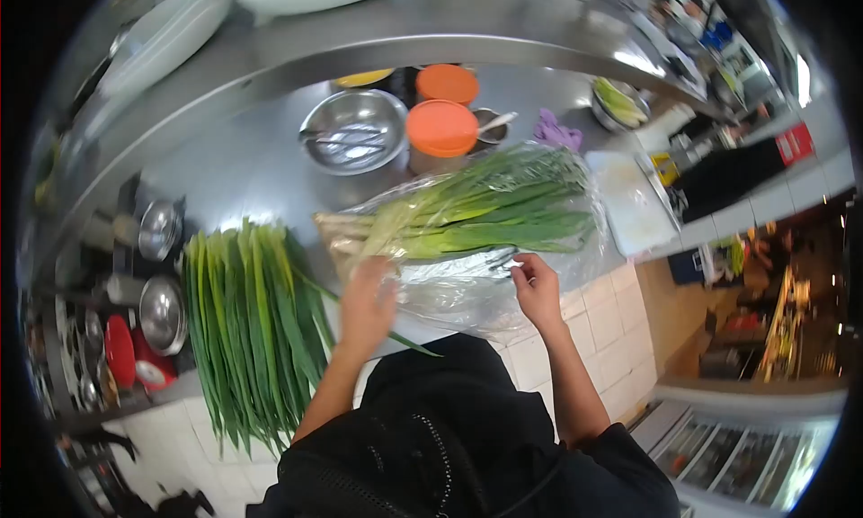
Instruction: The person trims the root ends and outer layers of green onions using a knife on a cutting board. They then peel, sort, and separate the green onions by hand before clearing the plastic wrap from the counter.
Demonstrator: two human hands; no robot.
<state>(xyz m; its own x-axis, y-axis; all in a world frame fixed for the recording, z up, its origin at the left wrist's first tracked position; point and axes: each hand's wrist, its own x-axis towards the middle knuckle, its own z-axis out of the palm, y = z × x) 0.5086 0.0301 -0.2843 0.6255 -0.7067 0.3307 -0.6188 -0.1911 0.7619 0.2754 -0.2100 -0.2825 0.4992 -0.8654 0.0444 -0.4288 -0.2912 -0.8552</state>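
Note:
A clear plastic bag (pixel 575 212) with leeks (pixel 467 212) in it lies on the steel counter, their pale root ends at its left. My left hand (pixel 367 304), blurred by motion, is at the near left edge of the bag, and its fingers are smeared. My right hand (pixel 535 284) is at the bag's near edge with thumb and fingers pinched together; what they hold is too small to make out. Long green leaves (pixel 256 329) lie side by side to the left, hanging over the counter's front edge.
Behind the bag stand a steel bowl (pixel 355 129) and orange-lidded tubs (pixel 441 129). A purple cloth (pixel 558 129) and a white tray (pixel 631 201) are at the right. A steel shelf (pixel 431 49) crosses above the counter. Metal bowls (pixel 163 314) stand at the left.

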